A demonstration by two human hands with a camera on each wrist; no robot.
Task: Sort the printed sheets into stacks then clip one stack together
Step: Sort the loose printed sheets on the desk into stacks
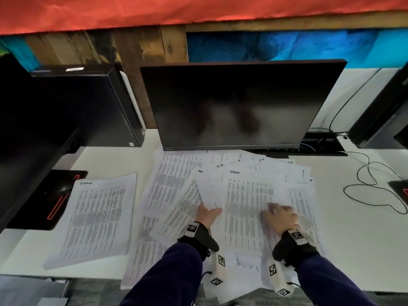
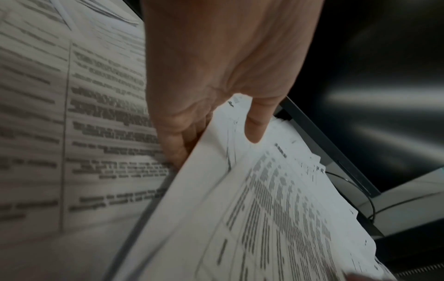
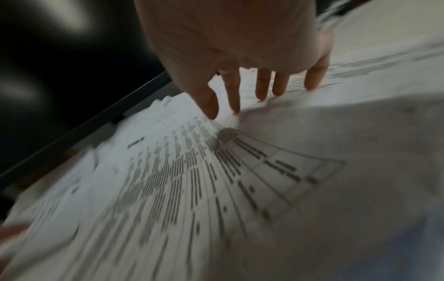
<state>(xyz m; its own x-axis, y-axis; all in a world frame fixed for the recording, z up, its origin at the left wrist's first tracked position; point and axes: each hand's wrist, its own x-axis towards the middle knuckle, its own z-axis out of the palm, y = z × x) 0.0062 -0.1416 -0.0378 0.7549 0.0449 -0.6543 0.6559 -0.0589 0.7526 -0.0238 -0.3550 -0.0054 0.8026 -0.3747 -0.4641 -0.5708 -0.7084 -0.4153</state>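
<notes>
Loose printed sheets [image 1: 176,184] lie fanned over the white desk in front of the monitor. A separate stack of table-printed sheets [image 1: 97,217] sits apart to the left. My left hand [image 1: 207,214] pinches the edge of a bundle of sheets [image 2: 276,209], its fingers [image 2: 177,144] under them and the thumb on top. My right hand [image 1: 280,217] rests with straight, spread fingers [image 3: 261,85] on a sheet printed with a table [image 1: 245,208], which also fills the right wrist view [image 3: 216,171]. Motion blurs both wrist views.
A dark monitor [image 1: 231,107] stands right behind the pile. A black computer tower [image 1: 88,102] and a black pad with red lines [image 1: 50,199] are at the left. Black cables [image 1: 371,184] loop over the bare desk [image 1: 353,239] at the right.
</notes>
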